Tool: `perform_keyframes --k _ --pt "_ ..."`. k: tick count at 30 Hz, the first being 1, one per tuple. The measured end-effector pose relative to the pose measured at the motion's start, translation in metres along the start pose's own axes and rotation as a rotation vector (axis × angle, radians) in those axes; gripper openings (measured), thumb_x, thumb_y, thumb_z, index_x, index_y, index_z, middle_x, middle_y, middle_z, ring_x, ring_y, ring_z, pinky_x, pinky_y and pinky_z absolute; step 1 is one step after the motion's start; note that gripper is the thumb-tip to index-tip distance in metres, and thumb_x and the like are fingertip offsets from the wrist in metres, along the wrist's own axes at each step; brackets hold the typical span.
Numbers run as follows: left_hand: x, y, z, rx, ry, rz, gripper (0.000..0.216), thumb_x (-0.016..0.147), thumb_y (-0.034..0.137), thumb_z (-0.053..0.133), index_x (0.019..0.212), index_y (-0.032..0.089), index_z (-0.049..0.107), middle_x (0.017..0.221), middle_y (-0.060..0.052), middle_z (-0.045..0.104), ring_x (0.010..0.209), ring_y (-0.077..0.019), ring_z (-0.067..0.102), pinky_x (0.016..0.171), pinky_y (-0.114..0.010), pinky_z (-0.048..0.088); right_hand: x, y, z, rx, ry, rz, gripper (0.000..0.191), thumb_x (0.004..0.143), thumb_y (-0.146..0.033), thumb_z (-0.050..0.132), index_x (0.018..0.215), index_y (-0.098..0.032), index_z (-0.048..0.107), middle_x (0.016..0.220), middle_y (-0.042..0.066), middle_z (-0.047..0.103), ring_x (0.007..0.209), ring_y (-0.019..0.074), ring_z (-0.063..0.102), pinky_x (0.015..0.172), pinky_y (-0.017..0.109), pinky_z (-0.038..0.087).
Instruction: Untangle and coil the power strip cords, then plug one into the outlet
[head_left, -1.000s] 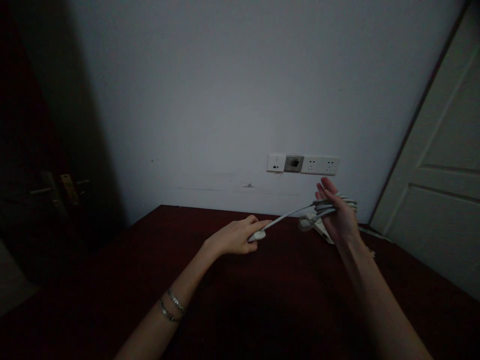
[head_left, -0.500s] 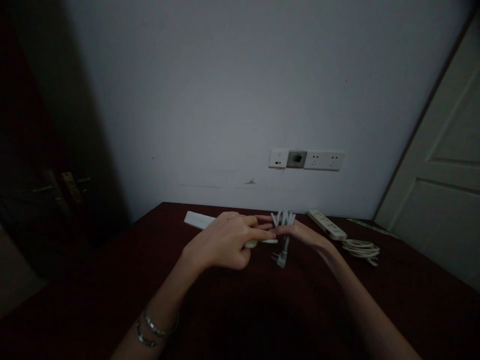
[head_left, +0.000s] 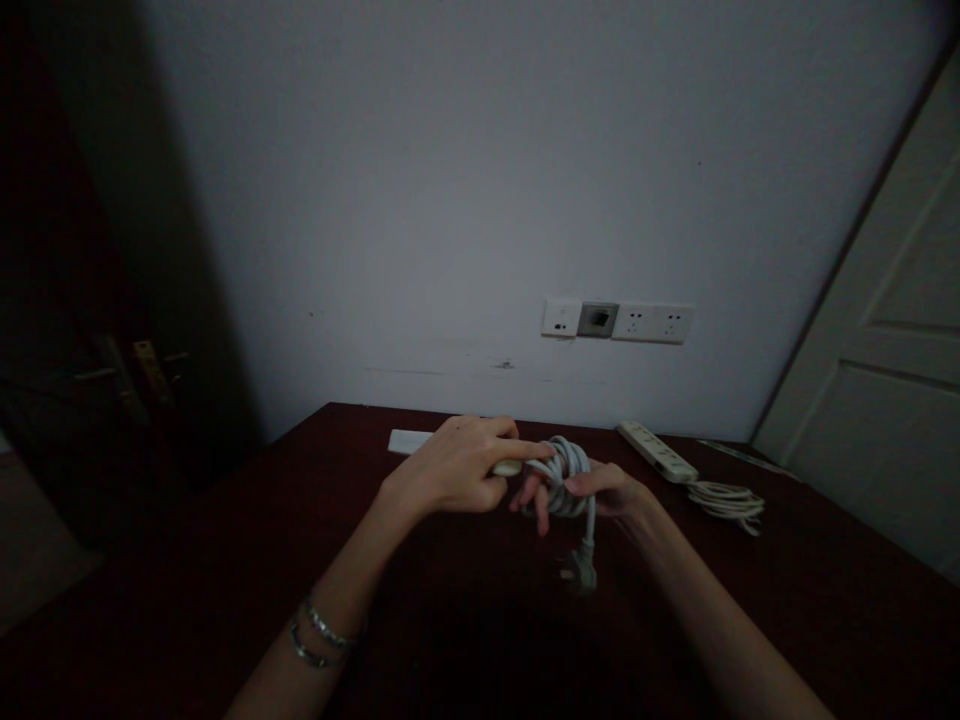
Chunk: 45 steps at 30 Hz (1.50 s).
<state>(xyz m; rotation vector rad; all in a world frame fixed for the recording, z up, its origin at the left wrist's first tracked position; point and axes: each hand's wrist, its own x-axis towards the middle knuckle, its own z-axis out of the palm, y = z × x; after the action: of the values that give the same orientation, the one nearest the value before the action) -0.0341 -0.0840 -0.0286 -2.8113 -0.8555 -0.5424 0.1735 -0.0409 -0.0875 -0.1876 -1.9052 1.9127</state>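
Note:
My left hand (head_left: 461, 465) is closed around a white power strip (head_left: 407, 441), whose left end sticks out behind the knuckles; its sockets are hidden. Its index finger reaches to the white cord (head_left: 574, 465), touching or very close to it. Several loops of that cord lie around the fingers of my right hand (head_left: 611, 490), and the thumb presses on the loops. The plug (head_left: 583, 570) dangles from a short length of cord below the right hand, above the dark red table (head_left: 465, 610).
A second power strip (head_left: 656, 452) rests at the table's back right, its coiled cord (head_left: 726, 502) beside it. Wall sockets (head_left: 652, 322) are set in the wall behind. A thin flat strip (head_left: 750, 458) lies near the back right edge. A panelled door (head_left: 892, 400) stands at right.
My right hand has turned, so the cord loops now face me and its thumb lies over them. The plug has swung lower and slightly right. The power strip's visible end has shifted slightly right.

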Motion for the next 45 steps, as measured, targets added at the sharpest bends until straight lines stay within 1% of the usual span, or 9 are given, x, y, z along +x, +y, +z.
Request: perform_keyframes --k 6,11,18,23,25,28,35,41,45 --pt "0.004 -0.012 0.008 -0.075 0.020 0.008 0.057 0.071 0.011 0.046 0.123 0.033 0.050 0.103 -0.001 0.057 0.086 -0.0159 0.054 0.076 -0.029 0.042 0.005 0.006 0.005 0.093 -0.220 0.007 0.040 0.067 -0.036 0.064 0.090 -0.004 0.068 0.067 0.012 0.070 0.070 0.0196 0.065 0.075 0.030 0.047" --pt "0.006 -0.028 0.019 -0.157 0.070 0.037 0.056 0.069 0.008 0.045 0.122 0.026 0.052 0.104 -0.004 0.058 0.089 -0.0164 0.055 0.078 -0.030 0.044 0.005 0.008 0.003 0.105 -0.251 0.060 0.039 0.066 -0.032 0.066 0.092 -0.003 0.067 0.073 0.013 0.070 0.073 0.0199 0.066 0.074 0.028 0.048" --pt "0.014 -0.047 0.047 -0.139 0.305 0.015 0.054 0.074 0.006 0.044 0.126 0.021 0.045 0.118 -0.009 0.052 0.107 -0.0193 0.049 0.089 -0.036 0.042 0.009 0.005 0.013 0.098 -0.039 0.021 0.022 0.066 -0.028 0.069 0.071 -0.009 0.062 0.082 0.014 0.070 0.083 0.0225 0.065 0.082 0.036 0.045" --pt "0.017 -0.061 0.078 -0.119 0.280 -0.048 0.062 0.078 0.009 0.046 0.136 0.019 0.027 0.127 -0.012 0.046 0.117 -0.0208 0.043 0.097 -0.040 0.038 0.009 0.011 -0.008 0.249 0.302 0.046 0.028 0.077 -0.026 0.059 0.053 -0.012 0.052 0.050 0.004 0.060 0.058 0.0141 0.062 0.065 0.027 0.049" --pt "0.018 -0.062 0.087 -0.141 0.244 -0.059 0.063 0.080 0.012 0.047 0.137 0.018 0.023 0.128 -0.013 0.045 0.117 -0.0214 0.044 0.097 -0.040 0.038 0.007 0.015 -0.019 0.350 0.312 0.058 0.031 0.076 -0.024 0.056 0.048 -0.013 0.049 0.040 0.001 0.051 0.047 0.0125 0.056 0.054 0.025 0.049" --pt "0.021 -0.061 0.095 -0.231 0.187 -0.069 0.061 0.082 0.019 0.049 0.138 0.016 0.023 0.130 -0.014 0.045 0.117 -0.0213 0.045 0.097 -0.039 0.039 0.003 0.019 -0.029 0.461 0.229 0.049 0.031 0.075 -0.021 0.053 0.046 -0.014 0.046 0.035 -0.001 0.044 0.041 0.0111 0.050 0.049 0.024 0.049" --pt "0.023 -0.054 0.076 -0.492 0.065 -0.019 0.060 0.073 0.019 0.060 0.130 0.020 0.039 0.128 -0.010 0.050 0.113 -0.0204 0.049 0.096 -0.039 0.038 0.001 0.009 -0.020 0.560 0.081 0.032 0.031 0.076 -0.021 0.049 0.046 -0.015 0.044 0.032 -0.002 0.033 0.042 0.0113 0.047 0.048 0.023 0.050" --pt "0.015 -0.033 0.039 -0.503 0.093 0.043 0.071 0.072 0.018 0.061 0.136 0.019 0.030 0.136 -0.013 0.040 0.122 -0.0229 0.040 0.101 -0.041 0.033 -0.001 -0.009 -0.002 0.559 0.084 0.000 0.030 0.075 -0.021 0.049 0.046 -0.015 0.046 0.035 0.000 0.039 0.045 0.0115 0.048 0.051 0.023 0.051" --pt "0.013 -0.019 0.025 -0.516 0.193 0.027 0.040 0.083 0.017 0.048 0.123 0.017 0.049 0.119 -0.010 0.057 0.106 -0.0176 0.053 0.091 -0.035 0.042 0.003 -0.011 0.006 0.549 0.083 -0.002 0.029 0.075 -0.021 0.049 0.047 -0.014 0.049 0.035 0.001 0.041 0.044 0.0118 0.049 0.051 0.023 0.051"
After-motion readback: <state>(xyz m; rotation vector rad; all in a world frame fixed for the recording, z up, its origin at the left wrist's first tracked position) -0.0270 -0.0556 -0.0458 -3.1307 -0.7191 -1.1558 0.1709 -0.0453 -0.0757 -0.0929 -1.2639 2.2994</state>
